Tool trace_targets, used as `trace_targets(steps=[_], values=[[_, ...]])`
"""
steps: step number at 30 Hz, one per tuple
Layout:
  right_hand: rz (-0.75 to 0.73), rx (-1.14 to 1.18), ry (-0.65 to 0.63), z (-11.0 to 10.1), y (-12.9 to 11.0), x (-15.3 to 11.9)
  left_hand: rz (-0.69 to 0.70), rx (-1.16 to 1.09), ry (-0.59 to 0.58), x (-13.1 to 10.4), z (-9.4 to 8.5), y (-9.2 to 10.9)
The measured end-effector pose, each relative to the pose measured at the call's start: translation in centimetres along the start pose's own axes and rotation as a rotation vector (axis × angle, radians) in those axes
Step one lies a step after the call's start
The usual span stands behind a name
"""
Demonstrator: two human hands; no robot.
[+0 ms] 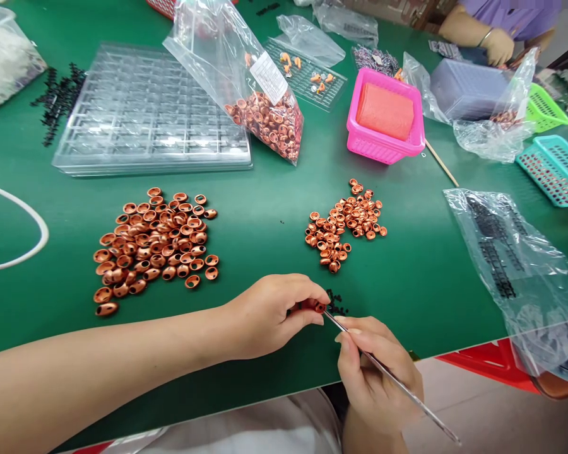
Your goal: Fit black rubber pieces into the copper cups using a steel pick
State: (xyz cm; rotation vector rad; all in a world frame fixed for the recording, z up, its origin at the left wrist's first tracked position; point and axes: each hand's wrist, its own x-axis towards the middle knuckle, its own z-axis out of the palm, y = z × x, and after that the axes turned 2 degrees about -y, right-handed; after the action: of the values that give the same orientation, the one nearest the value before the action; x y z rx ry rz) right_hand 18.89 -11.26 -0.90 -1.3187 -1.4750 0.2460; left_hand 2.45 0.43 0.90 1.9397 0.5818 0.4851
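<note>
My left hand [274,312] is closed in a pinch, thumb and index finger nearly together at their tips, with a small, hollow, copper-coloured metallic piece [319,308] held between them. The piece sits just past my fingertips, above the green tabletop [260,217], and my other left fingers curl in behind it, mostly hidden from me. My right hand [383,372] is closed too, grasping a long, thin, silvery metal tool [430,415] much as I would a pen, thumb on one side and fingers on the other. The tool slants, its far end running out past my palm toward the table's near edge, its tip meeting the copper-coloured piece; whether the tip has gone inside the hollow I cannot tell. Just beside that meeting point lies a scatter of tiny black pieces [337,302]. Beyond my hands is a smaller heap of little copper-coloured rounded pieces [345,224], and beyond my left forearm spreads a wider heap of larger copper-coloured open pieces [154,243]. Farther back I see a stack of clear plastic compartment trays [137,113], a clear bag of copper-coloured pieces [277,129] leaning over its edge, and a pink plastic basket [383,149] holding a reddish-orange block [385,110].
</note>
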Motion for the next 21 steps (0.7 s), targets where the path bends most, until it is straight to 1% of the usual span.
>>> trace_targets(steps=[15,17,19,21], values=[[-0.005,0.003,0.014,0.0,0.0,-0.03,-0.006,-0.005,0.005,-0.08,0.01,-0.12],[-0.022,0.029,0.088,0.07,-0.05,-0.04,-0.012,-0.011,0.002,-0.08,0.01,-0.09],[-0.046,0.054,0.223,0.17,-0.04,0.06,-0.026,-0.024,-0.005,-0.08,-0.01,-0.08],[-0.037,0.102,0.34,0.18,0.04,0.35,-0.041,-0.043,-0.008,-0.06,-0.07,-0.08]])
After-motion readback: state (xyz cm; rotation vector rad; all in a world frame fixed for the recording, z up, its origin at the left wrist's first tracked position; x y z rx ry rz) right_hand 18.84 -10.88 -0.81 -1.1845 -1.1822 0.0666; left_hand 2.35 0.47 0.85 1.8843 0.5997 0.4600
